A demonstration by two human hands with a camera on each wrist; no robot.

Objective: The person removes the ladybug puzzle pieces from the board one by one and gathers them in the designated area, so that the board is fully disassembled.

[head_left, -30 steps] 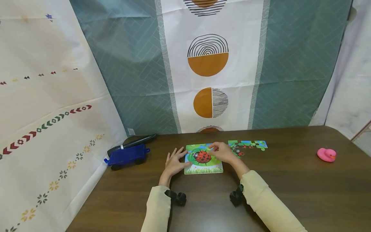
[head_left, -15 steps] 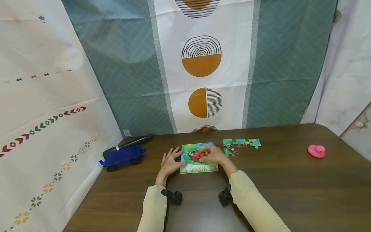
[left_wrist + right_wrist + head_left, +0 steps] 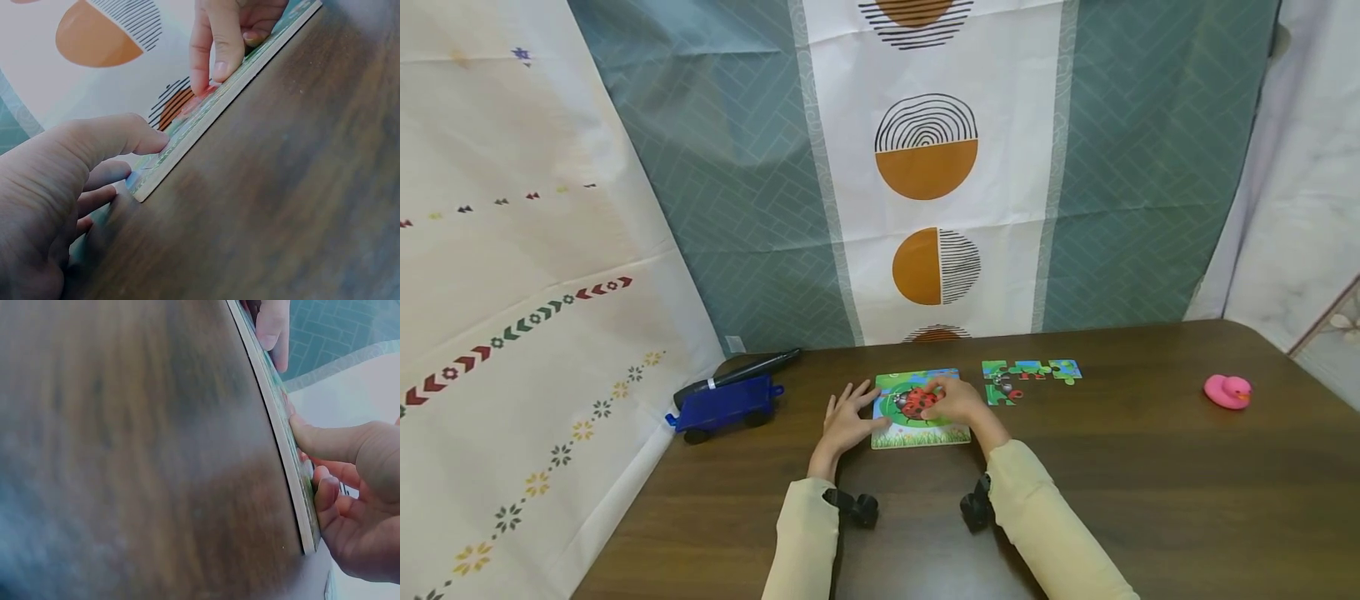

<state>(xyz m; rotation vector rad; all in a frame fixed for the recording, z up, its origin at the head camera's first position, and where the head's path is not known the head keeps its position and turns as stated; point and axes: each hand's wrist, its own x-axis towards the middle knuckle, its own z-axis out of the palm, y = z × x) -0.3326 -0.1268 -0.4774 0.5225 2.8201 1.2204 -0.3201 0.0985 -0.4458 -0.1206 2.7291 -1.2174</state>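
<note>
Puzzle (image 3: 919, 410): a ladybird picture on a thin board, laid flat on the desk (image 3: 1150, 483) between both hands.
Handling: judged light, stiff and flat; likely to slide on the smooth wood, so best held by its edges or pressed from above.
Left hand (image 3: 846, 420): fingers spread and nearly straight, thumb resting on the board's left edge.
Right hand (image 3: 953, 402): fingers bent, tips pressed on the picture face; whether a piece is held cannot be told.
Loose pieces (image 3: 1028, 372): just right of the board.
</note>
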